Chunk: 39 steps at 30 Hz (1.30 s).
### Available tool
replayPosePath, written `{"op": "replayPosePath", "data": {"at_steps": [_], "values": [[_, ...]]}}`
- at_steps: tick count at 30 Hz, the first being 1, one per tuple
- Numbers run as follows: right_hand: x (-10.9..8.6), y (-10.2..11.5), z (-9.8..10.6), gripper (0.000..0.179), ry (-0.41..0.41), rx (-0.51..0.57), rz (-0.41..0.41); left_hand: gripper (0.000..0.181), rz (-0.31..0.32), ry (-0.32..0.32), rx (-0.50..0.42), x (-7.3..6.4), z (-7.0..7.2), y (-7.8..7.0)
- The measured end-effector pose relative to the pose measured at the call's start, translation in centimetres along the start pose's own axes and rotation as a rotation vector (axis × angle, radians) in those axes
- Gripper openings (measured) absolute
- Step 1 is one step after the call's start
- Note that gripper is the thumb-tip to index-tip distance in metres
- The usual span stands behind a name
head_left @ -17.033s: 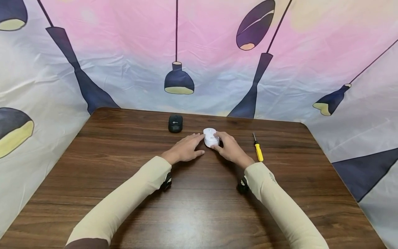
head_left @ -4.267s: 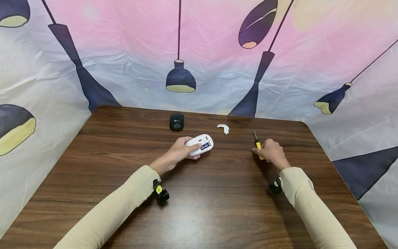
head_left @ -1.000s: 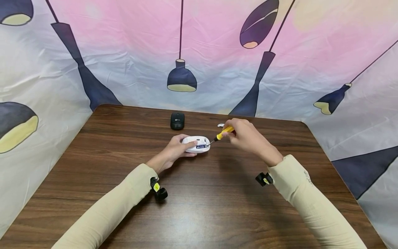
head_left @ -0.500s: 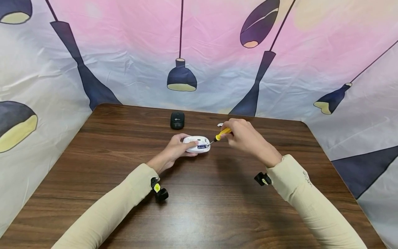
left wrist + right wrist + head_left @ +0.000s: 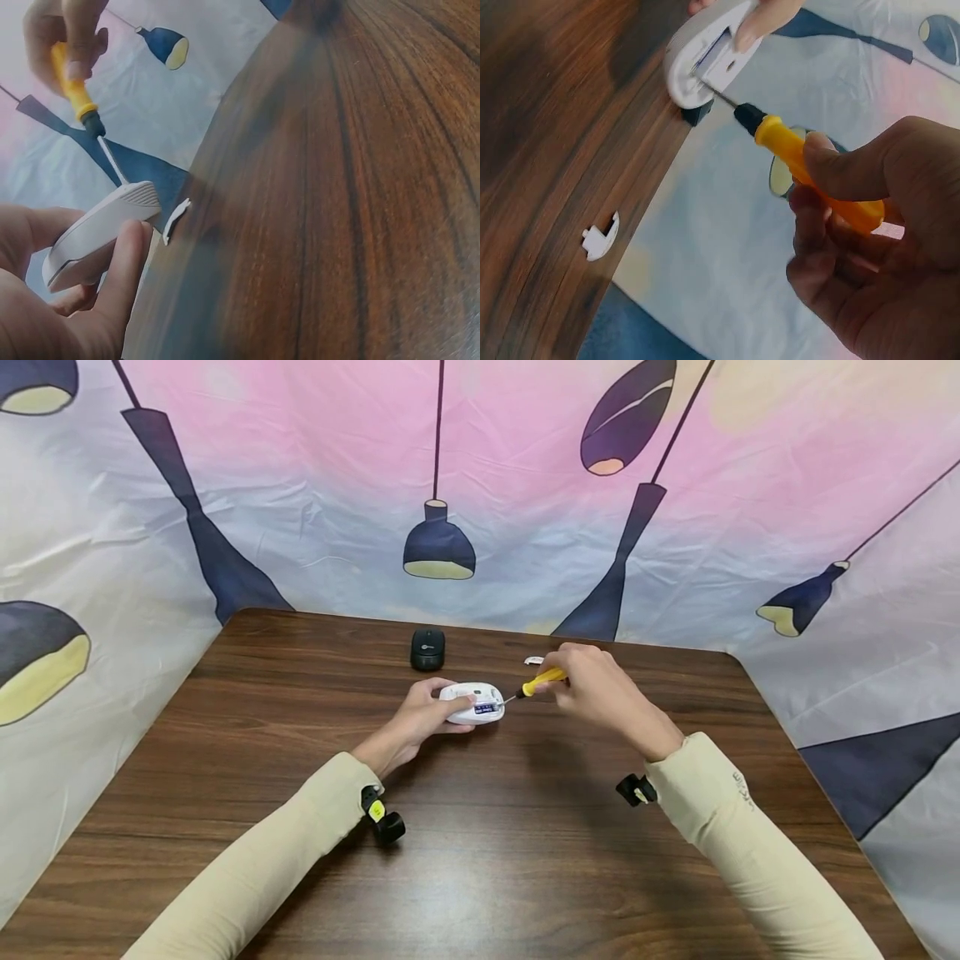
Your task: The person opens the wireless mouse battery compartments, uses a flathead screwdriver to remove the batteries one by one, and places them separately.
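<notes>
Mouse (image 5: 483,697), white, bottom face turned up, in the left hand (image 5: 416,717), held above the brown wooden table (image 5: 450,893), toward its far side and near its middle. Gripped with the thumb laid over the bottom face and the other fingers curled round the body. Uncovered on that face: 1 slot, with 1 dark blue battery (image 5: 483,709) lying in it.

In the right hand (image 5: 596,689), 1 screwdriver (image 5: 542,681) with a yellow handle, black collar and thin metal shaft. Pinched by the handle between thumb and bent fingers, closed snugly on it. Points down and leftward to the white mouse, tip at the end of the slot nearest the right hand. Contact with the battery itself too small to tell.

On the table just beyond the right hand, 1 small white curved piece (image 5: 601,241), partly hidden in the head view, in plain sight in the right wrist view. Nearer the far edge, 1 black mouse (image 5: 427,650), apart from both hands. At the cuffs of 2 cream sleeves (image 5: 300,835), 2 black wrist cameras (image 5: 388,827). Behind the table, 1 pink, white and blue cloth (image 5: 322,527), printed with dark lamp shapes (image 5: 438,547).
</notes>
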State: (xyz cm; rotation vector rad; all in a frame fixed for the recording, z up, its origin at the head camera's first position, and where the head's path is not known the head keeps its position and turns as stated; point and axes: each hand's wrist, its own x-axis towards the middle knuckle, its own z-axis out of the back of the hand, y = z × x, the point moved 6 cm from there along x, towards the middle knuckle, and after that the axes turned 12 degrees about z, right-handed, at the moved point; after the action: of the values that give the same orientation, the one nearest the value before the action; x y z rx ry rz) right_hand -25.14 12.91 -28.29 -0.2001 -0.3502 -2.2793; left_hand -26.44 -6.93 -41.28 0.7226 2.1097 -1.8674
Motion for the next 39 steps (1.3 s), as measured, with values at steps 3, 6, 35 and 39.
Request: {"op": "replayPosePath", "data": {"at_steps": [3, 6, 35, 39], "values": [[-0.4, -0.8, 0.2, 0.009, -0.008, -0.073, -0.001, 0.05, -0.007, 0.009, -0.012, -0.1, 0.1, -0.3], [-0.7, -1.6, 0.3, 0.008, -0.003, -0.117, -0.015, 0.05, -0.016, 0.021, -0.013, -0.2, 0.1, -0.5], [-4.1, -7.0, -3.2, 0.022, -0.02, 0.158, -0.174, 0.048, 0.007, 0.118, -0.019, -0.2, -1.0, -0.3], [-4.6, -7.3, -3.8, 0.019, -0.034, 0.208, -0.179, 0.048, 0.01, 0.12, -0.015, -0.2, -1.1, -0.3]]}}
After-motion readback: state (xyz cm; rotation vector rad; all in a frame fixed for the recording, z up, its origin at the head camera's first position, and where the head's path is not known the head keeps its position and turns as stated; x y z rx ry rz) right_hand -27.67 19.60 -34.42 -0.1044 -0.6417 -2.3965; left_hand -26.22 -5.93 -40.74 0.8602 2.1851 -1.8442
